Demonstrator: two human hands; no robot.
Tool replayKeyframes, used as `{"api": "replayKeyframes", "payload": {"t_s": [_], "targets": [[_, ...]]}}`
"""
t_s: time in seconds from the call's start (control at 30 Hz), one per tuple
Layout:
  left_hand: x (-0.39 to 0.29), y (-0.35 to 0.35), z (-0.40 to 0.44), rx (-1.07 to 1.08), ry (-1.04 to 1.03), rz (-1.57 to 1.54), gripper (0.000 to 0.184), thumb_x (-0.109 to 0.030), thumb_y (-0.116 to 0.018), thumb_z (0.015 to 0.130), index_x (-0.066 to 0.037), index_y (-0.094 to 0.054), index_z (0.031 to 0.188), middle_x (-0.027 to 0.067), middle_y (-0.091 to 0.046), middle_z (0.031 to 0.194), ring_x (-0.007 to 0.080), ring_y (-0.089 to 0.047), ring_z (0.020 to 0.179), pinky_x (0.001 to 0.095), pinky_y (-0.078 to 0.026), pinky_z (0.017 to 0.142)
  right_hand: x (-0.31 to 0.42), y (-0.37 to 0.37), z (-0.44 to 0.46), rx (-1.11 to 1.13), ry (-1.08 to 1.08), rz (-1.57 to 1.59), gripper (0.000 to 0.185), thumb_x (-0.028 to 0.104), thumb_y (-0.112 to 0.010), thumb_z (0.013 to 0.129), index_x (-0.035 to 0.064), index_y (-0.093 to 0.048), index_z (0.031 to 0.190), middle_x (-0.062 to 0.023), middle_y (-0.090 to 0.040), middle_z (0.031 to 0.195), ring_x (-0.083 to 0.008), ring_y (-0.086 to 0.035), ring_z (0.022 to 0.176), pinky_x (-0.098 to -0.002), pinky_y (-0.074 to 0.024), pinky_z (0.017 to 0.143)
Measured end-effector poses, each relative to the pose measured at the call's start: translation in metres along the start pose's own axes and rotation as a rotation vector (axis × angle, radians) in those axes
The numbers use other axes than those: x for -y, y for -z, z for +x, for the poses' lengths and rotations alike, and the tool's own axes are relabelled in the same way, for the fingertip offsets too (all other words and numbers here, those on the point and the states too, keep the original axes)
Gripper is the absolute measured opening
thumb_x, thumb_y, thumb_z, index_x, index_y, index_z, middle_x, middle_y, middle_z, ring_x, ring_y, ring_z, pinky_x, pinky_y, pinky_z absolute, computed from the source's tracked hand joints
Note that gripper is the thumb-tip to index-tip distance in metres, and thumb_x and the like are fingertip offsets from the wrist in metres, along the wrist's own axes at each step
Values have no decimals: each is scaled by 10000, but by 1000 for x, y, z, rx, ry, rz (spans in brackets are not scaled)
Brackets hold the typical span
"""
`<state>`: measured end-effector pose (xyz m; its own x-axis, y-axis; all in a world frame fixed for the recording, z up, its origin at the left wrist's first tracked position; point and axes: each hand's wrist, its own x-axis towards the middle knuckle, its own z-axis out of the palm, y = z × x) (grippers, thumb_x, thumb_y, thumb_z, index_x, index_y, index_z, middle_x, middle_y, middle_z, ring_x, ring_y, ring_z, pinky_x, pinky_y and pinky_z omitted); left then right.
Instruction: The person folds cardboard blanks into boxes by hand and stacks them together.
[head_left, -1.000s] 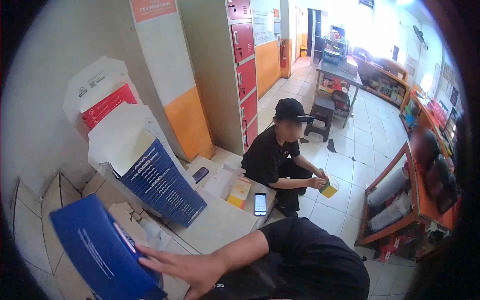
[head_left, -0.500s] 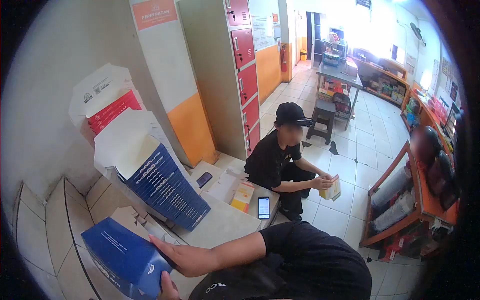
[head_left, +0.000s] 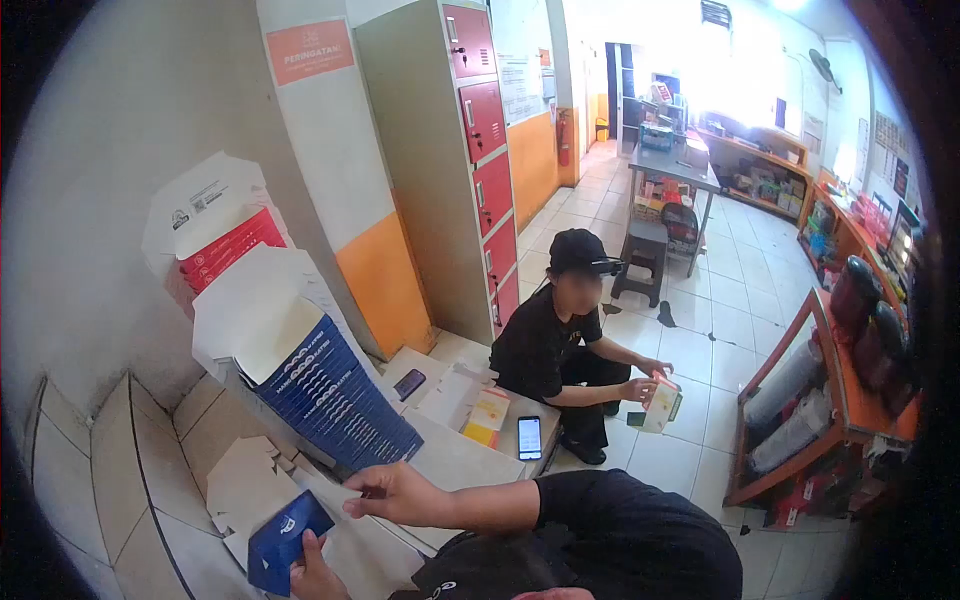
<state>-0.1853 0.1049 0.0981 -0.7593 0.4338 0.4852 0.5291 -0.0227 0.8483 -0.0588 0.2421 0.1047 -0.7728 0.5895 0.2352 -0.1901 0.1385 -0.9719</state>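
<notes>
A blue carton (head_left: 287, 540) with a small white logo is in my left hand (head_left: 316, 570), low in the head view, with the thumb lying on its blue face. Just right of it, my right hand (head_left: 400, 494) is off the carton, with finger and thumb apart and nothing visible between them. Behind the carton lies a white cardboard piece with flaps (head_left: 245, 478). Above my hands leans a tall nested stack of blue-and-white cartons (head_left: 335, 395), and behind that stands a stack of red-and-white cartons (head_left: 232, 250).
A co-worker (head_left: 560, 350) in black sits ahead, holding a yellow-and-white carton (head_left: 660, 404). Two phones, one lit (head_left: 529, 438) and one dark (head_left: 409, 383), lie on the tiled ledge near a flat yellow-and-white carton (head_left: 487, 415). Lockers (head_left: 485, 125) stand behind; an orange rack (head_left: 790, 400) is right.
My right hand has come off the blue carton and moved up. The carton has turned and shows less of its blue side. The co-worker's carton has shifted slightly and tilted.
</notes>
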Motion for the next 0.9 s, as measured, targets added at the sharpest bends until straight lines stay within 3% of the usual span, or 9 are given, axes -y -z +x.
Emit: {"api": "replayKeyframes", "payload": {"t_s": [0.1, 0.2, 0.3, 0.4, 0.5, 0.6, 0.7, 0.8, 0.9], "targets": [[-1, 10, 7, 216, 485, 721, 501, -436, -651, 776, 46, -619, 908, 111, -609, 747, 209, -506, 612, 319, -430, 622, -8, 3, 6, 65, 751, -397, 90, 37, -619, 748, -26, -605, 811, -104, -567, 783, -227, -575, 734, -319, -475, 638], [1, -6, 2, 203, 639, 236, 265, -123, -656, 778, 65, -600, 957, 122, -643, 876, 153, -581, 816, 299, -447, 729, -14, 1, 16, 339, 781, -659, 180, 34, -602, 653, -38, -599, 818, -125, -508, 749, -295, -524, 690, -362, -455, 603], [-18, -27, -11, 66, 461, 56, 241, -135, -625, 807, 92, -603, 886, 141, -645, 848, 153, -583, 813, 309, -449, 736, -10, -6, 17, 201, 736, -668, 153, 81, -567, 609, 1, -569, 739, -120, -476, 737, -288, -527, 752, -372, -455, 636], [-17, -36, -16, 132, 390, 271, 217, -121, -604, 820, 78, -588, 904, 121, -634, 852, 160, -579, 799, 307, -451, 735, -19, -18, 19, 91, 741, -655, 175, 80, -573, 604, -4, -575, 757, -122, -501, 768, -290, -528, 750, -372, -456, 638], [36, -46, -23, 136, -67, -208, 191, -133, -589, 829, 19, -571, 945, 145, -610, 917, 197, -586, 893, 349, -465, 765, -28, -21, 17, 32, 807, -597, 243, 83, -603, 689, -25, -591, 907, -120, -517, 802, -280, -552, 746, -366, -468, 648], [42, -44, -25, 128, -86, -344, 205, -70, -586, 811, 26, -546, 988, 113, -622, 892, 177, -596, 850, 334, -480, 747, -18, -16, 11, 225, 649, -483, 207, 145, -606, 731, -3, -610, 876, -125, -543, 803, -299, -549, 759, -369, -459, 638], [27, -16, -16, 700, 220, -112, 294, -84, -596, 800, 41, -502, 1048, 100, -573, 1012, 185, -552, 941, 315, -431, 837, -3, 9, 17, 218, 834, -344, 220, 186, -583, 808, 12, -602, 942, -133, -548, 840, -305, -557, 812, -373, -459, 678], [13, -12, -26, 1024, 102, -128, 311, -60, -618, 778, 17, -515, 1062, 75, -590, 994, 183, -560, 959, 308, -426, 860, 23, 19, 29, 278, 958, -426, 187, 163, -588, 815, 18, -605, 932, -133, -560, 902, -293, -560, 841, -382, -447, 757], [16, -12, -23, 1353, 233, 83, 492, -420, -621, 806, 29, -587, 1003, 113, -613, 823, 229, -545, 698, 325, -438, 685, 8, 23, 34, 657, 674, -372, 142, 116, -630, 773, 5, -596, 855, -114, -556, 821, -282, -544, 780, -372, -429, 753]]}}
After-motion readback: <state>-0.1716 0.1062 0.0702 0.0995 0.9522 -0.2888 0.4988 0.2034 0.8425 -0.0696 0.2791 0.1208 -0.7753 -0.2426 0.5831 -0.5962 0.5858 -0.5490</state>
